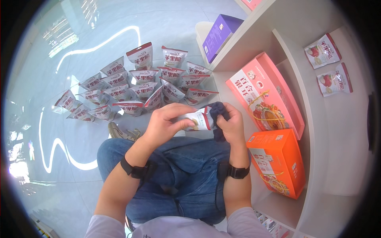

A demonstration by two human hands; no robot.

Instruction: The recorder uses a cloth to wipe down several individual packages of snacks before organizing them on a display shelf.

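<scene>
My left hand grips a white snack pouch with a red band near one end, thumb across its printed face. In my right hand is a bunched dark navy cloth, pressed against the banded end of that pouch. Both hands are above my jean-clad lap. Beyond them, several similar pouches with red tops and red lettering stand in loose rows on the grey floor, some leaning on one another.
On my right is a white shelf unit. Its lower compartment holds a pink gift box and an orange gift box with gold cord handles. Two pouches lie on the level above. A purple box stands at the far end.
</scene>
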